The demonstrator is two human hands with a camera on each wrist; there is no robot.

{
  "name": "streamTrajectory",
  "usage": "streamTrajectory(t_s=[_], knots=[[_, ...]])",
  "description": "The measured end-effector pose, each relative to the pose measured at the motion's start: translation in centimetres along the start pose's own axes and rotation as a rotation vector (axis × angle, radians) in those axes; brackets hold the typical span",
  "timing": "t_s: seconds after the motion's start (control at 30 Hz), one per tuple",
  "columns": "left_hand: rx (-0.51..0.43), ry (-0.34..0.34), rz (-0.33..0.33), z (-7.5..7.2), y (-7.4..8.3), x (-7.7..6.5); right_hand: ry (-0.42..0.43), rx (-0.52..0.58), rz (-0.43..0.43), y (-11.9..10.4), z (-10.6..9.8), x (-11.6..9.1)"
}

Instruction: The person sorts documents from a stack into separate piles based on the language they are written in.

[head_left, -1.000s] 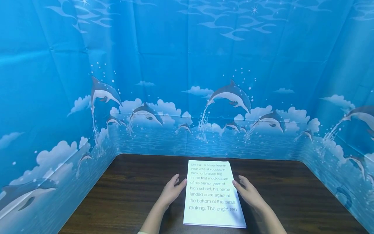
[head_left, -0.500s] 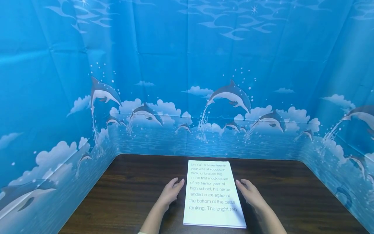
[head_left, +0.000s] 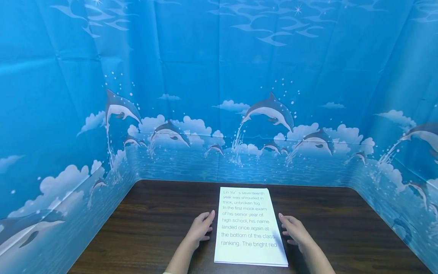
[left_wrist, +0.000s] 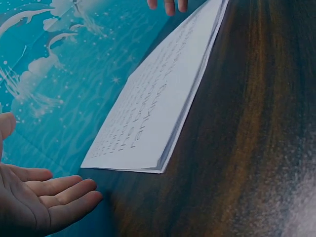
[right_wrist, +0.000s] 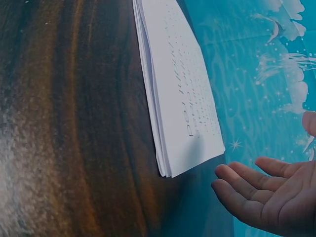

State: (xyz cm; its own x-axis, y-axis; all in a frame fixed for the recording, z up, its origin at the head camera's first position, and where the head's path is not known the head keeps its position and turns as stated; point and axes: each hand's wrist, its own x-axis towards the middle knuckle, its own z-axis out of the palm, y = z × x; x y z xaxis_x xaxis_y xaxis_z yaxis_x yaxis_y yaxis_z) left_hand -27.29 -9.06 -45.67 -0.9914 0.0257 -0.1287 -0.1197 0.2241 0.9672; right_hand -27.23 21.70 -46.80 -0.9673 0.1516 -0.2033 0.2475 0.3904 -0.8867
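A stack of white paper sheets (head_left: 248, 253) lies flat on the dark wooden table, its top page printed with large English text. My left hand (head_left: 200, 228) is just left of the stack, palm facing it and fingers relaxed, holding nothing. On the other side my right hand (head_left: 295, 230) faces the stack in the same way, also holding nothing. Both wrist views show a gap between the fingers and the paper: the left hand (left_wrist: 44, 197) and the right hand (right_wrist: 271, 190) have loosely extended fingers. Several loose sheet edges (right_wrist: 150, 94) show along the stack's near side.
The brown wood-grain table (head_left: 147, 228) extends to both sides of the paper. Behind it and along both sides stands a blue backdrop (head_left: 191, 76) printed with dolphins, clouds and water, meeting the table's edges.
Both hands have drawn slightly lower and away from the paper's sides, and their fingers have turned downward. The stack of paper stays where it was.
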Motion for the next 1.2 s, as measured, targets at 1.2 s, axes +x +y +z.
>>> streamTrajectory(t_s=[1.2], knots=[[-0.131,0.01,-0.05,1.0,-0.7,-0.1,-0.031,0.2,0.095,-1.1,-0.3,-2.4]])
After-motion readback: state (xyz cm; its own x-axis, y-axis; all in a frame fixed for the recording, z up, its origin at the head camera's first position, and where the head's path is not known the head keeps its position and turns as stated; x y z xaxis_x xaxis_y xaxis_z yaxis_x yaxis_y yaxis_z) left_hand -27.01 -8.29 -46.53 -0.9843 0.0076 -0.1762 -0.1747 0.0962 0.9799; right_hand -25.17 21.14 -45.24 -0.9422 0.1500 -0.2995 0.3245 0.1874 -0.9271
